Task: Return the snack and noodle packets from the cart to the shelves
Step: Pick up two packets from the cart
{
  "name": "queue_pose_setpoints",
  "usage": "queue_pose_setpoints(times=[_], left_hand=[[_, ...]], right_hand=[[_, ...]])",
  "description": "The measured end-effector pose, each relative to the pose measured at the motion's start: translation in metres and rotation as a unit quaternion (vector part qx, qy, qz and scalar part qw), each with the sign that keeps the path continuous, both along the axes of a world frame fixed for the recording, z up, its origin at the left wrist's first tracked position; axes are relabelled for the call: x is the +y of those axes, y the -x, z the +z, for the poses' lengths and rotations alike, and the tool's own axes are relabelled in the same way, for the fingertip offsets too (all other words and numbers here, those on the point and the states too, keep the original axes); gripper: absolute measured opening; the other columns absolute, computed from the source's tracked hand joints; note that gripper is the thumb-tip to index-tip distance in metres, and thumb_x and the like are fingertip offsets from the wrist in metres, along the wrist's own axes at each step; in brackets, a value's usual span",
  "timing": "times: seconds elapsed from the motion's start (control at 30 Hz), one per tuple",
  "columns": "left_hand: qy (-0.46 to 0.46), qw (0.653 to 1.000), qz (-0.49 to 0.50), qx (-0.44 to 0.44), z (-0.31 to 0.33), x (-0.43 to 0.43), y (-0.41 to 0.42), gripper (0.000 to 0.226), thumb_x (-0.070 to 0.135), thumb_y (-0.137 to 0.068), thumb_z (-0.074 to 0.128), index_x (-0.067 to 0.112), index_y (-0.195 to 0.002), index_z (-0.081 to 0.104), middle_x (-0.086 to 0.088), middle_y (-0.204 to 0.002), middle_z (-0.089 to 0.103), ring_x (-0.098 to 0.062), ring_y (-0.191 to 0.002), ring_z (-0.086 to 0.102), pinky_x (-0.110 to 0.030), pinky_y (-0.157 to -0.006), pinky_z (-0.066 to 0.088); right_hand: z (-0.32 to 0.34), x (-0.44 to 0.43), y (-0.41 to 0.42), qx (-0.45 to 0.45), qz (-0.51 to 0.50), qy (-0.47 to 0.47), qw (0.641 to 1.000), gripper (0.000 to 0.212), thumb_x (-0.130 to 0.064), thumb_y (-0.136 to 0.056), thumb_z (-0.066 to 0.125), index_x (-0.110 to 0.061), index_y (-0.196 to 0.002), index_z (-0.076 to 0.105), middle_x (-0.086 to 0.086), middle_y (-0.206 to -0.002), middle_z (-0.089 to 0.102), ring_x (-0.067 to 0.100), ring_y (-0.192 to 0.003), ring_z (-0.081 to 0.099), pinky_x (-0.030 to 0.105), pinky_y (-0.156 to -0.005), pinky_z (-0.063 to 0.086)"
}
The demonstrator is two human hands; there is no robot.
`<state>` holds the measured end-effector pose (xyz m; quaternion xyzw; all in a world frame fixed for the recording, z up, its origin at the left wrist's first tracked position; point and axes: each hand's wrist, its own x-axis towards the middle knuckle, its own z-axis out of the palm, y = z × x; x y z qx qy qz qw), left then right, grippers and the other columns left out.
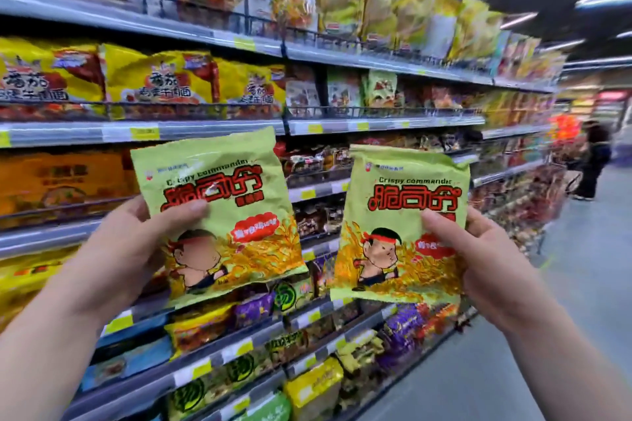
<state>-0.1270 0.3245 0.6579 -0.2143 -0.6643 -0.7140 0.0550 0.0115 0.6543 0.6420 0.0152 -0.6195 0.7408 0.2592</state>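
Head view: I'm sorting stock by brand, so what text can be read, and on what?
"Crispy commander": left packet, partly creased.
"Crispy commander": right packet.
"脆司令": big red characters on both of these.
"番茄": yellow packets, upper left.
Price tags and everything else: too blurred to read.

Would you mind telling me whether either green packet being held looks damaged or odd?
Nothing looks torn or spilled. The left packet, gripped by the left hand, is tilted and creased near its top; the right packet in the right hand sits straighter.
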Motion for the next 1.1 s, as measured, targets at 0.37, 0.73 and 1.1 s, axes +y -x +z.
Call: queue_pose_setpoints(times=[0.37, 0.73, 1.1], left_hand=[[-0.001, 0.998, -0.063, 0.006, 0.007, 0.207, -0.017, 0.063, 0.041, -0.058, 0.089, 0.012, -0.109, 0.067, -0.006, -0.094, 0.08, -0.023, -0.081, 0.078, -0.033, -0.07, 0.058], [0.041, 0.995, -0.083, 0.045, 0.011, 0.338, 0.048, 0.087, 0.063, -0.042, 0.092, 0.018, -0.112, 0.069, -0.003, -0.105, 0.079, -0.024, -0.095, 0.076, -0.045, -0.088, 0.053], [0.023, 0.996, -0.048, 0.068, 0.026, 0.472, 0.214, 0.072, 0.06, -0.05, 0.091, 0.021, -0.107, 0.072, 0.003, -0.099, 0.08, -0.016, -0.086, 0.078, -0.034, -0.074, 0.054]], right_hand=[[0.012, 0.181, -0.037, -0.01, -0.035, -0.025, 0.999, 0.045, -0.025, -0.073, 0.078, -0.012, -0.116, 0.072, 0.014, -0.107, 0.08, 0.029, -0.09, 0.079, 0.036, -0.068, 0.064], [0.009, 0.294, 0.012, -0.009, -0.06, -0.019, 0.998, 0.041, -0.031, -0.066, 0.082, -0.017, -0.105, 0.078, 0.015, -0.106, 0.08, 0.03, -0.088, 0.078, 0.038, -0.07, 0.065], [0.038, 0.428, 0.186, -0.017, -0.052, -0.047, 0.997, 0.033, -0.03, -0.065, 0.082, -0.018, -0.096, 0.081, 0.017, -0.102, 0.08, 0.03, -0.084, 0.078, 0.04, -0.071, 0.066]])
